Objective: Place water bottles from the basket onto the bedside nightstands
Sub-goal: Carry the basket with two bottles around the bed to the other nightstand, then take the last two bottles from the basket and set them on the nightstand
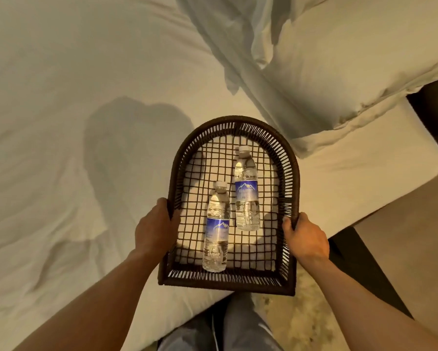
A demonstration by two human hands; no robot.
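Note:
A dark woven basket [234, 122] with an arched far end rests on the edge of the bed. Two clear water bottles with blue labels and white caps lie inside it. The left bottle [216, 228] lies nearer to me, and the right bottle [247, 190] lies farther in, caps pointing away. My left hand [154, 228] grips the basket's left rim. My right hand [305, 236] grips the right rim. Neither hand touches a bottle.
The white bed sheet [73, 110] fills the left and middle. A white pillow [352, 59] lies at the upper right. A beige flat surface [410, 236] stands to the right of the bed. My legs and patterned floor show below the basket.

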